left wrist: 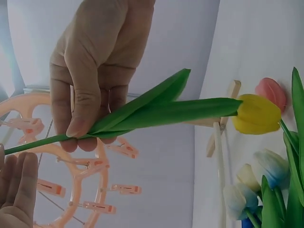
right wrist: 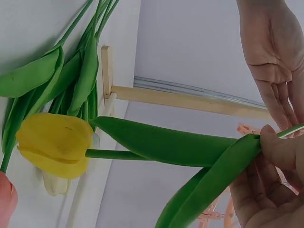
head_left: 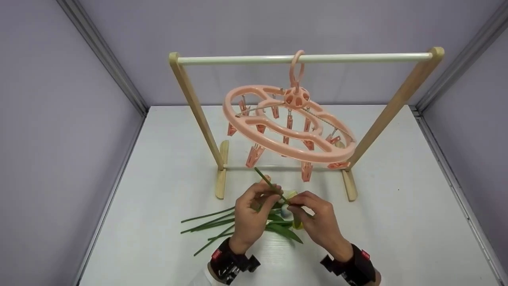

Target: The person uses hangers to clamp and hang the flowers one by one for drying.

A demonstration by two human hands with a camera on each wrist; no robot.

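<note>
you have the yellow tulip (left wrist: pixel 256 114) lifted off the white table (head_left: pixel 397 206), just in front of the wooden rack (head_left: pixel 190 99). its bloom hangs low toward you and its thin green stem (head_left: pixel 266 181) slants up toward the pegs. your left hand (head_left: pixel 251 214) has its fingers curled round the stem where the two long leaves (left wrist: pixel 166 107) branch off. your right hand (head_left: pixel 317 218) also pinches the flower lower down, thumb against fingers, near the leaf bases.

judging by the angle, you are lining the stem end up with a peg (head_left: pixel 254 155) on the peach clip hanger (head_left: pixel 289 123). the next move likely calls for one hand to squeeze a peg apart while the other feeds the stem in.

the tulip looks artificial: smooth matte petals, flat waxy blade-shaped leaves, a wiry stem. the hanger is a glossy oval plastic ring hooked over a pale round rail (head_left: pixel 305 58). more tulips (head_left: pixel 214 224) lie flat on the table under your hands.
</note>
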